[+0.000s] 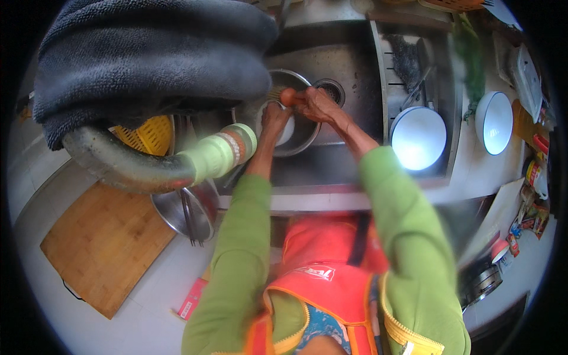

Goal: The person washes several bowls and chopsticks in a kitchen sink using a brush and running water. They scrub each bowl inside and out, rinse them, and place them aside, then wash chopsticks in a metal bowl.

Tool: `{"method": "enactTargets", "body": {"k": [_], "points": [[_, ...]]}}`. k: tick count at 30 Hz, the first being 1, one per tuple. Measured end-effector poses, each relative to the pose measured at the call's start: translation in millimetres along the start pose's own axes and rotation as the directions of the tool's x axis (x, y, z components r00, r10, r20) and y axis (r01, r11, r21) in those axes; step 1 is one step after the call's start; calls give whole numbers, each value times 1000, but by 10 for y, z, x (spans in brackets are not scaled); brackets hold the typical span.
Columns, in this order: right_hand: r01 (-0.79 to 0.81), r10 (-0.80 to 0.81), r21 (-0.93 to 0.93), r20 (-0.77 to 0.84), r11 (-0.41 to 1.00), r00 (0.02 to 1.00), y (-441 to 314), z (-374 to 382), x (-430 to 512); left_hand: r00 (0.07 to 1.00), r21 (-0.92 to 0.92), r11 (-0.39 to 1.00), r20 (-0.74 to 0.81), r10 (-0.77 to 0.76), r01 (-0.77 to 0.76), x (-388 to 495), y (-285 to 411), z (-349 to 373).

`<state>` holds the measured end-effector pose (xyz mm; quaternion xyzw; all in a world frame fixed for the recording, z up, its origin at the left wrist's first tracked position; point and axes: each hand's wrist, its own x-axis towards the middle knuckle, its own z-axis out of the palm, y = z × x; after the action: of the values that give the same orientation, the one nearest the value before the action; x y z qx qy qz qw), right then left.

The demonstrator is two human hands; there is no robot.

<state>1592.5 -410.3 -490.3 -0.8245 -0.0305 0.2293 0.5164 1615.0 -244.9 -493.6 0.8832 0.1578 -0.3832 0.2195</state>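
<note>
My left hand [275, 116] grips a white bowl [287, 131] inside a round metal basin [306, 144] standing in the steel sink [355, 71]. In my right hand [320, 104] is a brush with an orange-red handle [290, 96]. Its pale bristles [275, 93] point left over the bowl, near my left hand. Whether they touch the bowl cannot be made out. The sink drain [333, 88] shows just beyond my right hand.
A faucet [128, 155] wrapped in a dark grey towel [155, 53] looms at upper left, ending in a pale green nozzle [208, 155]. White bowls [418, 137] [495, 124] stand at right. A wooden cutting board [106, 244], yellow basket [153, 135] and metal bowl [171, 213] sit left.
</note>
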Motion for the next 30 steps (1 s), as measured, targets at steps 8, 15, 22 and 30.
{"method": "enactTargets", "body": {"k": [8, 15, 22, 30], "points": [[-1, 9, -87, 86, 996, 996, -16, -64, 33, 959, 202, 942, 154, 240, -268, -207, -268, -69], [2, -1, -6, 51, 1000, 999, 107, -9, 57, 896, -293, 863, 41, 442, -412, -207, -1007, 65], [-57, 55, 34, 49, 998, 997, 113, -50, -15, 969, -113, 965, 46, 244, -238, -2, -368, 163], [21, -17, -79, 53, 997, 998, 93, 59, 22, 977, -55, 978, 64, 204, -201, -64, -298, -44]]}}
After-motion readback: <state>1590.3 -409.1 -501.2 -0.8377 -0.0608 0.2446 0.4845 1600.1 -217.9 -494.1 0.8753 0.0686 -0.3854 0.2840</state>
